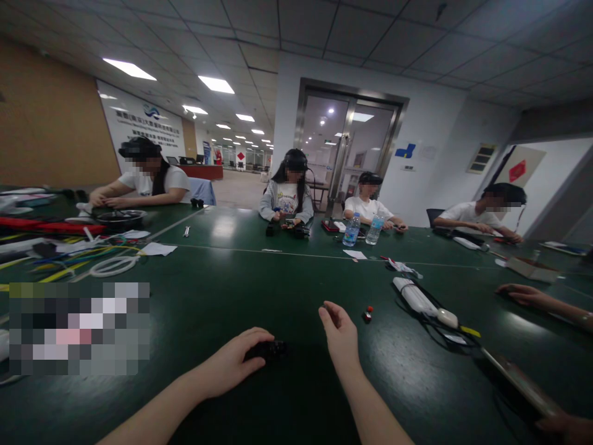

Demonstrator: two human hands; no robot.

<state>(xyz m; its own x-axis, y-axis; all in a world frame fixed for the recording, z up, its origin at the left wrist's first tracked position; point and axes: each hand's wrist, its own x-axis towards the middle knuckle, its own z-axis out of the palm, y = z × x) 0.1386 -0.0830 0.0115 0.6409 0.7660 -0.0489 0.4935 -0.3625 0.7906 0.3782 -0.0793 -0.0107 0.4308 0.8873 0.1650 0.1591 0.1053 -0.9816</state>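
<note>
My left hand [243, 358] is closed around a small black cylindrical object [278, 349] that lies low over the green table [222, 303]. Part of that object is covered by my fingers, and its kind is too dark to make out. My right hand [341, 340] is raised a little to the right, with thumb and fingertips pinched together. Something tiny and dark may be at the fingertips, but I cannot tell what. Just right of this hand lies a small red and orange piece [367, 314] with a metallic shine.
A white power strip [414, 296] with black cable lies to the right, near another person's hand [528, 295]. Cables and a coiled white cord [113, 266] clutter the left. Water bottles [351, 230] stand farther back. Several people sit around the table.
</note>
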